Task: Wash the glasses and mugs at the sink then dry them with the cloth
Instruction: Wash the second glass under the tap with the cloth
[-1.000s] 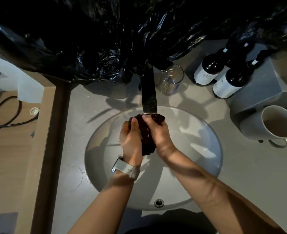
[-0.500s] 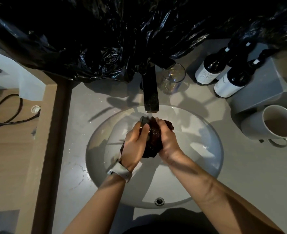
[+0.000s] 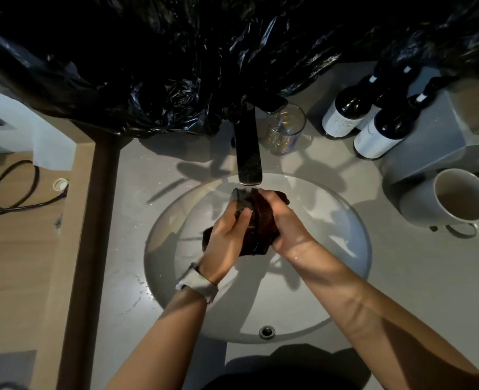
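The black plastic sheet [image 3: 154,66] hangs over the back of the counter [image 3: 401,291], and below it the round sink [image 3: 331,291] takes the middle. On the right stand two dark bottles [image 3: 345,114], and the white mug [image 3: 455,204] lies on its side near the basin. The clear glass [image 3: 284,128] waits just beside the tap [image 3: 249,153]. Under the spout, the left hand [image 3: 227,237] and the right hand [image 3: 283,223] both grasp a dark object [image 3: 258,220]; glass or cloth, I cannot tell. Since a second ago the left hand has turned across it, so I judge the washing is in progress, drying not yet begun
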The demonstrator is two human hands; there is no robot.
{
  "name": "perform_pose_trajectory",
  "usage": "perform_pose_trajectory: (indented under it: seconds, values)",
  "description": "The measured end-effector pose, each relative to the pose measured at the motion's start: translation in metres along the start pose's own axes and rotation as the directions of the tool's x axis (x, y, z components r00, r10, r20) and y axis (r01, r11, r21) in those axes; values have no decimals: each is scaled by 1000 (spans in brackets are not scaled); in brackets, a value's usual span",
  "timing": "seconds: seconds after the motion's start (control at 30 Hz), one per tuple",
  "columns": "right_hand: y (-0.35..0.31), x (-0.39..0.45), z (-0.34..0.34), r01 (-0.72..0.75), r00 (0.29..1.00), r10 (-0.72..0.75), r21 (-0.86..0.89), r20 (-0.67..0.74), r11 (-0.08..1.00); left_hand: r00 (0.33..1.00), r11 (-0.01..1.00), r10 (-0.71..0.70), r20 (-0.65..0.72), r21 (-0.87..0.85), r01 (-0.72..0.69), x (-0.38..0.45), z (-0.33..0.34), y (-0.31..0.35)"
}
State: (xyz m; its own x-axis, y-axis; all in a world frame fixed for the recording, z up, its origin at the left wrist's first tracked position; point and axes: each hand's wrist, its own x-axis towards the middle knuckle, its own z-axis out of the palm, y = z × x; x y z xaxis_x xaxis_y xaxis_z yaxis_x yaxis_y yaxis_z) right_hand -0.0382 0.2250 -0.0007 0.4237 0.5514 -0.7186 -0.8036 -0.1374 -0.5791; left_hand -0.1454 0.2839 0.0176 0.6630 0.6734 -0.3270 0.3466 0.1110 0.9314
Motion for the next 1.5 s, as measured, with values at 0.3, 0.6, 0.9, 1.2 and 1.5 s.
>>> perform_pose_trajectory:
  seconds: [0.3,0.6,0.9,1.2,1.5]
  values:
    - [10,16,7,-69,997,70,21,-41,997,996,999,30,-89,-43,-34,6,3,-10]
    - [44,13,3,388,880,-431,-221,-198,895,974,923,-225,-35,-328,201,15,-3,-12]
    - [8,3,11,-130,990,136,142,-33,981,997,999,20,72,-33,-18,10,-8,-11]
    - [21,2,21,301,935,-318,-124,-157,946,994,959,-90,-55,-274,72,17,-9,-9]
    - [1,-2,21,-431,901,403,206,162,879,871,805,483,-85,435,-404,14,-23,-22]
